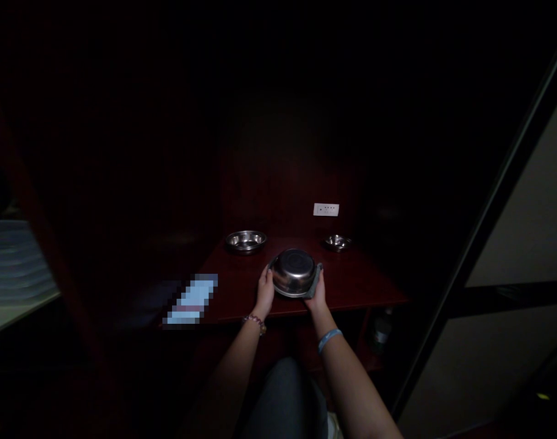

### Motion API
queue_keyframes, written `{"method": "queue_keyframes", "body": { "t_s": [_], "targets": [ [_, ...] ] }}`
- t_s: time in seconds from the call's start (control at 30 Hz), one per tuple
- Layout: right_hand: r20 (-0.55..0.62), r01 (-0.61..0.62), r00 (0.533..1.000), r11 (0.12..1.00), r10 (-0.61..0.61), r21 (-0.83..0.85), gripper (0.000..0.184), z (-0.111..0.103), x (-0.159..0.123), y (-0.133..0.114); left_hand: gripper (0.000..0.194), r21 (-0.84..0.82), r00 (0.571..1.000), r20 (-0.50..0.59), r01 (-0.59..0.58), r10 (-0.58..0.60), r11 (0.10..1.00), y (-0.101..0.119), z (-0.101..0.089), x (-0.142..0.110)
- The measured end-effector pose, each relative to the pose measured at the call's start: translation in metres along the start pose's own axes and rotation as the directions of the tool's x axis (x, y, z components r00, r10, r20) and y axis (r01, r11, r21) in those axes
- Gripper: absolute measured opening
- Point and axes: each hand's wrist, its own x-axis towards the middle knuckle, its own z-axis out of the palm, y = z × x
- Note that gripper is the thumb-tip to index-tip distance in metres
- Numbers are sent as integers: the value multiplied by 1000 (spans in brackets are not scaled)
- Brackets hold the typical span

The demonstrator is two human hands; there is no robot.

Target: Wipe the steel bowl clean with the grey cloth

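A shiny metal bowl (294,269) is tilted in front of me, its rounded base turned up toward the camera. My left hand (265,291) grips its left rim, with a beaded bracelet at the wrist. On the right side, my right hand (318,292) is closed on the rim with a grey cloth (313,282) between the fingers and the metal. Both hands are over the front part of a dark red shelf (351,283). Whether the bowl touches the shelf is hard to tell.
At the shelf's back left stands a metal basin (246,241); a smaller metal bowl (337,242) is at the back right. A white power socket (326,210) is on the back wall. Below right, a bottle (382,332) stands in shadow. Stacked plates (17,262) are far left.
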Motion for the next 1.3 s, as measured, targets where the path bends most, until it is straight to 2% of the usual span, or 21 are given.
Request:
{"method": "queue_keyframes", "body": {
  "t_s": [0.33,0.53,0.87,1.3],
  "targets": [
    [7,-17,1000,998,16,56,49,5,-2,-2,41,-29,1000,-5,-2,2,1000,-1,-1,1],
    [19,-3,1000,1000,3,12,47,3,-1,-1,38,-29,999,-32,24,-25,999,-2,-1,0],
    [1,-13,1000,998,13,54,44,3,-1,-2,34,-45,996,-47,73,-75,996,4,1,-4],
    [-9,1,1000,999,-1,44,42,1,0,0,35,-9,995,-53,80,-81,997,8,1,-5]
  ]
}}
